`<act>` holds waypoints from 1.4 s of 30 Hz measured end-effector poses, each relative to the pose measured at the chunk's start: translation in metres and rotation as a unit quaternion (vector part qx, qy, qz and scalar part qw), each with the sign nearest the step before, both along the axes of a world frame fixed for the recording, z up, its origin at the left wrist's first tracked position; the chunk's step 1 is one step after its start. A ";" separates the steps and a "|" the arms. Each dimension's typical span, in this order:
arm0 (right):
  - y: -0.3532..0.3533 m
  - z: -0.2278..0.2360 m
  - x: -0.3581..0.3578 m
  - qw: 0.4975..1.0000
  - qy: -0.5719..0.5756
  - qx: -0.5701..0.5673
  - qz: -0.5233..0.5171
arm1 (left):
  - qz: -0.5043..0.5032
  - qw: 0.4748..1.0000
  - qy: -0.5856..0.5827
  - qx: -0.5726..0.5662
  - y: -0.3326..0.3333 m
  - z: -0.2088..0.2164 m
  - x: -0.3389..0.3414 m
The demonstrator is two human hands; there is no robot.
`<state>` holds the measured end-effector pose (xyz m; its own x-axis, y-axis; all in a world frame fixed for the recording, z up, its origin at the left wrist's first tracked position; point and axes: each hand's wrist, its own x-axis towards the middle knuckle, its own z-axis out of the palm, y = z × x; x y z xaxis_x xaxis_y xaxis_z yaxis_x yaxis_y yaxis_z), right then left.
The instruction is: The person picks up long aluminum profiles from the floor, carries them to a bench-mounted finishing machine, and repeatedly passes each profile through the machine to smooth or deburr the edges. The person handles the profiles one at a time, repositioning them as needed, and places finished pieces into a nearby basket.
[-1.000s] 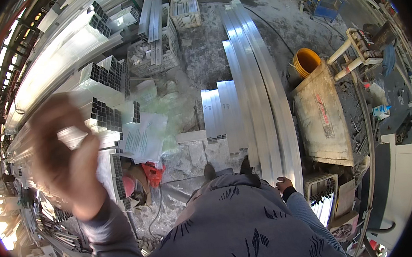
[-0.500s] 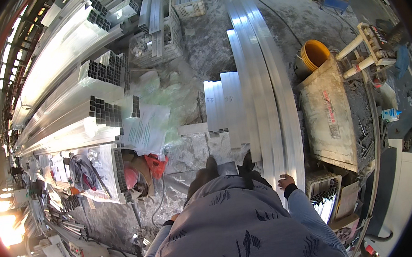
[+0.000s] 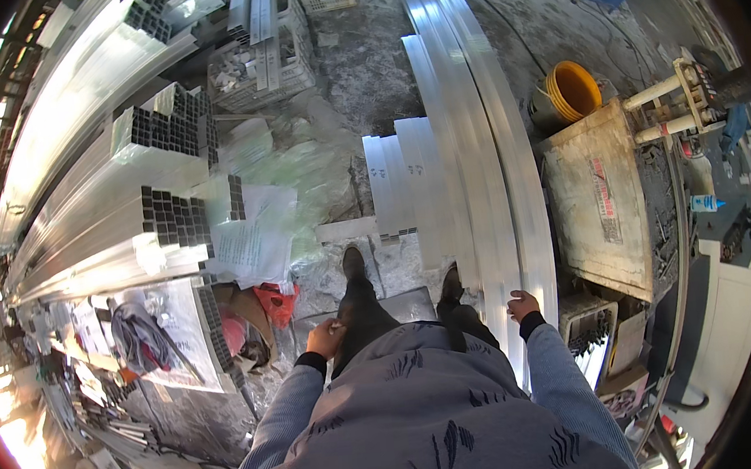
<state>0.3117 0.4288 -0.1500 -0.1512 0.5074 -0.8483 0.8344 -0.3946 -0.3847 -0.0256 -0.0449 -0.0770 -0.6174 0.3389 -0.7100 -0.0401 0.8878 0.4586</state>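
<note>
Left hand (image 3: 325, 337), raised and blurred a second ago, now hangs by the hip, fingers curled together around a small pale object, identity unclear. Right hand (image 3: 522, 305) unchanged at the side, fingers loosely curled, empty, just beside the long aluminium profiles (image 3: 485, 162) on the floor.

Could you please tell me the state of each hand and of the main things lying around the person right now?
Left hand: closed, at the hip, possibly pinching something small.
Right hand: loosely curled, empty.
Yellow bucket: upright, open.
Long profiles: flat on floor.
Short profiles: side by side.
</note>
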 end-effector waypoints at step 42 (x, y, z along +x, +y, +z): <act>-0.144 -0.415 -0.326 0.745 0.303 -0.209 -0.556 | -0.243 0.942 0.037 -0.230 0.047 -0.101 -0.088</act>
<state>-0.0143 0.2847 -0.5648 -0.2540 0.3158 -0.9142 -0.3758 -0.9031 -0.2076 -0.1132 0.0026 -0.1777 -0.5221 0.2622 -0.8116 0.4400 0.8980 0.0070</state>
